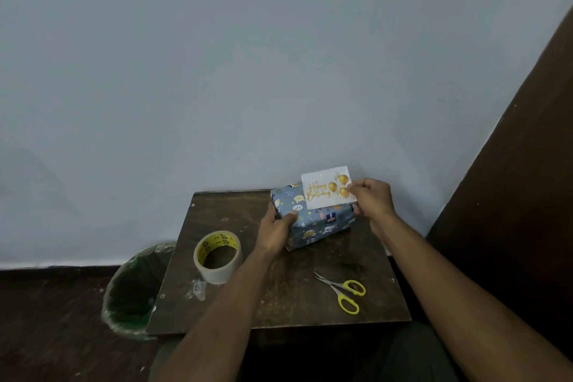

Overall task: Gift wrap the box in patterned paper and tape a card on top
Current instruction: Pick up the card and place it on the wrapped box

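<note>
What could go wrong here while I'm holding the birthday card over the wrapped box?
The white birthday card is only pinched at one edge by the right hand, so it may land crooked. With the left hand gripping the blue patterned wrapped box, no hand is free for the clear tape roll.

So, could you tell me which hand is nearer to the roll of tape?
Left. The left hand grips the wrapped box's left end, just right of the tape roll. The right hand pinches the card farther right, beyond the box.
</note>
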